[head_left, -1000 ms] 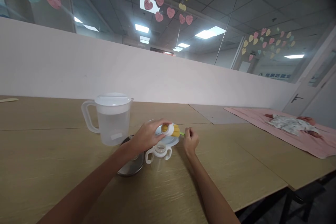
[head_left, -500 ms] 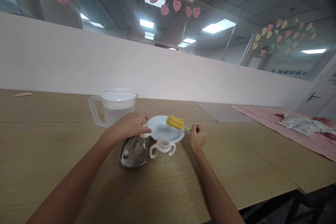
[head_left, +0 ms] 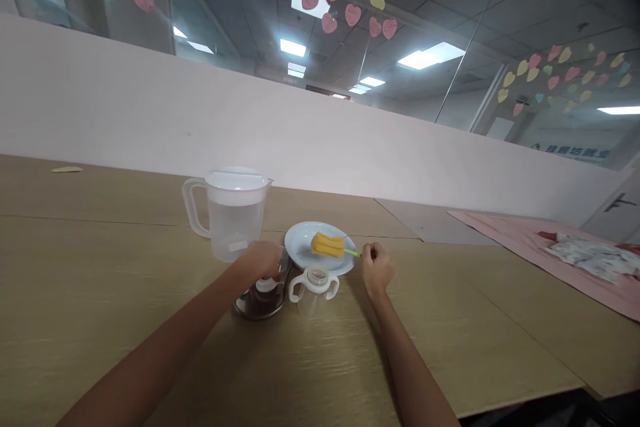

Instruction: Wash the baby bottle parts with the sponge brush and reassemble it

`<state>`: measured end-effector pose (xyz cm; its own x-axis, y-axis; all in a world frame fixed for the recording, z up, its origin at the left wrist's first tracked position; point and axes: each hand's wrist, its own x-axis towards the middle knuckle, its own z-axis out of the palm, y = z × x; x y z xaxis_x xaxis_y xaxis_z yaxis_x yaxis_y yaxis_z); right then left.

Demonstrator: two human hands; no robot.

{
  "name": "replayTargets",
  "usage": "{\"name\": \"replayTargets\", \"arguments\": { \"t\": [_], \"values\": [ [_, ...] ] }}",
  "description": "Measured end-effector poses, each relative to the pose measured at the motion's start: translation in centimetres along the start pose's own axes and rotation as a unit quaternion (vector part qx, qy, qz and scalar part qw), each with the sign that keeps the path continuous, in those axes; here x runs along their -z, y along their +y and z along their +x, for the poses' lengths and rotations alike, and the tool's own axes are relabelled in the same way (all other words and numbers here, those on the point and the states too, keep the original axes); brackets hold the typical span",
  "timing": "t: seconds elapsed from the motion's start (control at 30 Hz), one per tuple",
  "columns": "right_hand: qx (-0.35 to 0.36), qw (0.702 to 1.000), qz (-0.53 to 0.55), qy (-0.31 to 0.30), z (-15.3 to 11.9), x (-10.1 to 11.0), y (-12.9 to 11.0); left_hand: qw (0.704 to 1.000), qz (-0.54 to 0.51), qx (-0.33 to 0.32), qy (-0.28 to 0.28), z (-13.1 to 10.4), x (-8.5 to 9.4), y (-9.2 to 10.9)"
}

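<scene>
My right hand (head_left: 378, 268) is closed on the green handle of a yellow sponge brush (head_left: 328, 245), whose head is over the white plate (head_left: 300, 235). Over the metal tray (head_left: 260, 310), my left hand (head_left: 264, 260) has its fingers curled downward around something I cannot make out. A white ring and a clear part (head_left: 266, 285) show just under it, and the hand hides much of the tray. Right of the tray stands a clear bottle with a white two-handled collar (head_left: 316, 285), open at the top.
A lidded clear pitcher (head_left: 235, 213) stands behind my left hand. On the right, a pink cloth (head_left: 480, 227) bears a doll-like figure in patterned clothing (head_left: 585, 255). A pale flat piece (head_left: 67, 169) lies at the far left, before the white wall (head_left: 300, 137).
My left hand has moved down to the tray, its fingers now curled under. The brush head has dipped slightly toward the plate. The camera view has shifted a little.
</scene>
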<state>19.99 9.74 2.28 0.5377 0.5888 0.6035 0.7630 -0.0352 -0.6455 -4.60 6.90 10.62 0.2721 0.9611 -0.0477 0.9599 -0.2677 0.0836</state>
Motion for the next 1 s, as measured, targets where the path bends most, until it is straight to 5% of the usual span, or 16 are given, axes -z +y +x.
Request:
{"name": "replayTargets", "arguments": {
  "t": [0.23,0.37,0.47,0.7,0.87,1.0],
  "values": [
    [-0.01,1.0,0.022,-0.004,0.1,-0.1,0.1,0.999,0.018,-0.023,0.027,-1.5,1.4,0.7],
    [-0.043,0.997,0.066,-0.004,0.3,0.0,0.2,0.99,-0.022,-0.126,0.055,-3.0,2.7,2.5],
    [-0.079,0.993,0.082,-0.008,0.5,0.1,0.3,0.973,-0.096,-0.201,0.057,-3.6,2.3,4.1],
    [-0.089,0.992,0.094,-0.003,0.6,0.1,0.4,0.969,-0.066,-0.232,0.051,-3.1,0.8,4.9],
    [-0.122,0.986,0.116,-0.003,0.8,0.0,0.6,0.952,-0.199,-0.224,0.056,-4.1,3.3,4.3],
    [-0.157,0.973,0.166,-0.014,1.0,0.0,0.4,0.907,-0.335,-0.234,0.098,-4.5,5.0,4.1]
  ]
}}
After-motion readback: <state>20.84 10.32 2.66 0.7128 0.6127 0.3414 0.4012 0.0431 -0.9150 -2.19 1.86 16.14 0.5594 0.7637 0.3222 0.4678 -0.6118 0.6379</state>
